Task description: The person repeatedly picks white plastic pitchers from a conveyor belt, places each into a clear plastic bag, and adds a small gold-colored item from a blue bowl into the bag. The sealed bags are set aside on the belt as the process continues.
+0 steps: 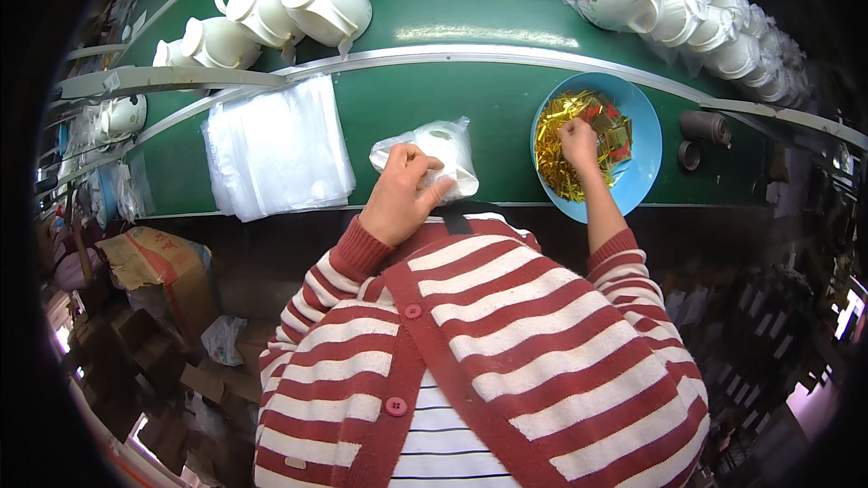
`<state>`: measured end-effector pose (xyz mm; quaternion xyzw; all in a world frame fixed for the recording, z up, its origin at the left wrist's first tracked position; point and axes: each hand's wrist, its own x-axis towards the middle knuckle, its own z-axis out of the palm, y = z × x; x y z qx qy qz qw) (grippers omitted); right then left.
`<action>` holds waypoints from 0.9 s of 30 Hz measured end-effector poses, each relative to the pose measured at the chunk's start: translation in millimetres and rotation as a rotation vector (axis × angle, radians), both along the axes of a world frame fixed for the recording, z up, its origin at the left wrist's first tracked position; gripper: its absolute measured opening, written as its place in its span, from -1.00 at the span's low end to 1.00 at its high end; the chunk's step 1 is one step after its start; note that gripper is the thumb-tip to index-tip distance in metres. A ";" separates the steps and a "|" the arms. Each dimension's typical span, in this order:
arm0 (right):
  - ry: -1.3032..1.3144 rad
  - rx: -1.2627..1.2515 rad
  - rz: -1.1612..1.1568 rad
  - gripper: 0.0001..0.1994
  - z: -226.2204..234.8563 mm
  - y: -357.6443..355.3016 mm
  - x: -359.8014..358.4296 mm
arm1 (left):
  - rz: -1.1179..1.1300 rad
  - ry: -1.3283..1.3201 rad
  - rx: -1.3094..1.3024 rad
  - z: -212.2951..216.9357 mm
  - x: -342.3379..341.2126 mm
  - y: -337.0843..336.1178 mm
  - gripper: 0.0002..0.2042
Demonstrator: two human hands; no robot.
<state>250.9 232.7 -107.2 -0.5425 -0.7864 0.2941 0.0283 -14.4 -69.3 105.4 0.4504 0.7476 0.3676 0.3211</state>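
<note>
Left hand (398, 199) grips the bagged white item (438, 155), lying crosswise on the table (425, 99); right hand (577, 137) pinches gold ties (565, 149) in the blue bowl (644, 163).

White kettles (271, 14) crowd the green belt (434, 99) — clear bags (276, 149) stacked nearby.

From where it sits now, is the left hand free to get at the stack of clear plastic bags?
Probably yes. The left hand grips a bagged white item, but the stack of clear bags lies just beside it with bare green belt between.
</note>
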 end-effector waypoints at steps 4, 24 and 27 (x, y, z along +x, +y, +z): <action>0.146 -0.014 -0.118 -0.79 30.4 12.3 12.3 | -0.112 0.300 -0.003 11.4 8.5 -1.3 -0.58; 0.750 -0.688 0.432 -0.77 173.9 -135.4 -150.3 | -0.101 0.585 0.136 11.6 16.3 -12.4 -0.70; 0.695 -0.668 0.496 -0.77 171.1 -140.7 -149.6 | -0.117 0.627 0.127 4.2 10.8 -15.7 -0.70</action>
